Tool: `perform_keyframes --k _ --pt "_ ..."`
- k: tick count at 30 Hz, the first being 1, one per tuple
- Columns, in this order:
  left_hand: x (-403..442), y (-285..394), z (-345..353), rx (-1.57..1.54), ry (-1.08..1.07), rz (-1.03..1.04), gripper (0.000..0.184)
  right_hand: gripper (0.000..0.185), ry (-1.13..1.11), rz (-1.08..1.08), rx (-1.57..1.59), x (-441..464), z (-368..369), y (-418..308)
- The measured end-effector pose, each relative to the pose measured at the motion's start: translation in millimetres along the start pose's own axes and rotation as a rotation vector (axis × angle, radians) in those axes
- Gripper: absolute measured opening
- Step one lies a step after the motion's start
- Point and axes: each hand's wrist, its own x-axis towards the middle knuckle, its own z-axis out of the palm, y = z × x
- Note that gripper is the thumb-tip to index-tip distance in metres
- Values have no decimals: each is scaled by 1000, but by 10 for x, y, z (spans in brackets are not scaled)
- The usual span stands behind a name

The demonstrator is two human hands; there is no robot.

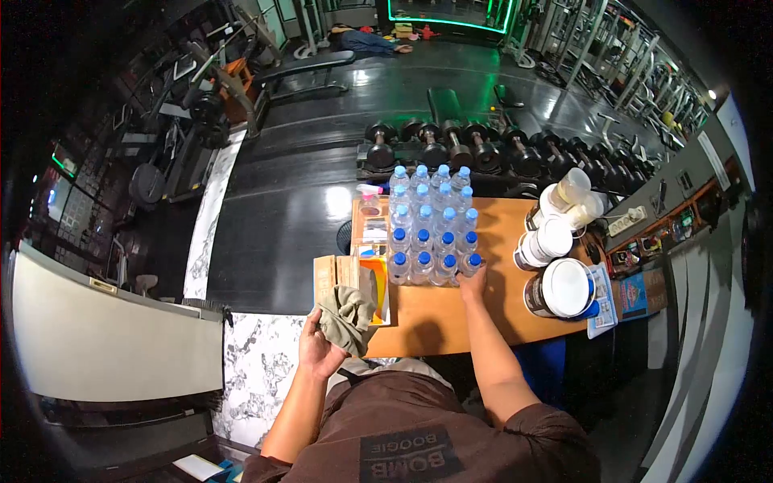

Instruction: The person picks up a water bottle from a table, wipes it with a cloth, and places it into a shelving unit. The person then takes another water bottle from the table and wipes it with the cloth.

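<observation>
My left hand grips a crumpled grey-green cloth in front of the desk's left edge. At the near right corner of a block of water bottles, my right hand is closed around the lower part of one clear water bottle with a dark blue cap. The other water bottles stand upright in tight rows; the nearer caps are dark blue, the farther ones light blue. A cardboard box sits just beyond the cloth, and the cloth overlaps it.
White-lidded tubs and protein containers line the right of the wooden desk. A spray bottle stands at the back left. Behind the desk is a rack of dumbbells. A person lies on the far floor.
</observation>
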Motion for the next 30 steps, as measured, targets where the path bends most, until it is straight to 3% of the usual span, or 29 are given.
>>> perform_keyframes --k 8,10,12,15,18,19,22,23,28,30 --pt "-3 247 -82 52 47 110 60 62 15 20 71 -291 -495 -347" --pt "80 346 -118 50 -27 121 59 55 19 -14 383 -387 -658 -479" --pt "185 439 -100 28 -78 107 56 59 -20 72 427 -507 -907 -732" --pt "286 568 37 53 -110 7 57 57 -116 -103 656 -707 -1109 -1188" --pt "432 671 181 102 -245 -73 59 53 -126 -127 905 -1019 -1104 -1821" --pt "477 693 264 148 -200 -68 60 51 -237 -37 1001 -1160 -1134 -2028" --pt "707 749 494 246 -206 -76 60 55 -377 -66 1028 -1391 -1067 -2290" --pt "766 761 610 257 -222 -99 60 70 -415 -23 977 -1437 -1017 -2300" --pt "1067 668 1269 349 -521 -123 58 80 -663 73 1115 -1803 -728 -2831" --pt "1159 571 1491 417 -585 -52 55 71 -714 53 1143 -1921 -631 -3008"
